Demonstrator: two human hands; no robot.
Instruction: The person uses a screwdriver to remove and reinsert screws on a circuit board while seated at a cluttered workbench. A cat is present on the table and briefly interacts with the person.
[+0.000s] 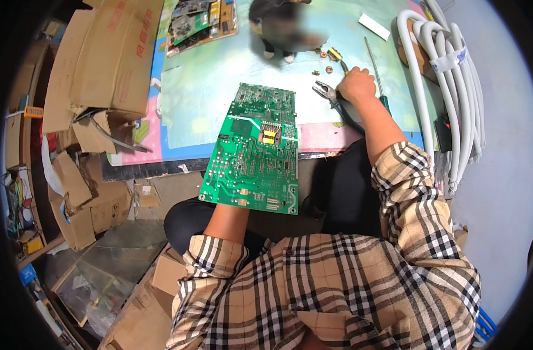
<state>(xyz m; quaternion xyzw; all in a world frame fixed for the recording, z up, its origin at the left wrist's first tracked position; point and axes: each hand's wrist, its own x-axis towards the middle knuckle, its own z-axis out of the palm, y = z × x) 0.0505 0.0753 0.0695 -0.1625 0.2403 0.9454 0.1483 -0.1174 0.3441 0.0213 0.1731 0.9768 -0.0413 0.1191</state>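
Note:
My left hand, hidden beneath a green circuit board point(249, 163), holds it up from below, over my lap and the table's front edge. A yellow transformer point(269, 135) sits on the board. My right hand point(357, 84) has curled fingers around something yellow and black that I cannot make out clearly. Just below it lie open-jawed pliers point(330, 96) with dark handles, and a screwdriver point(384, 102) lies to the right. Above the pliers are small copper coils point(329, 69) and a yellow-topped component point(334, 53).
The table point(190, 99) holds stacked boards point(193, 26), a white strip point(374, 27) and a blurred dark figure point(272, 26) with white lower tips. Cardboard boxes point(103, 52) stand left; coiled white tubing point(453, 105) lies right. Glass or plastic sheets point(109, 274) are at lower left.

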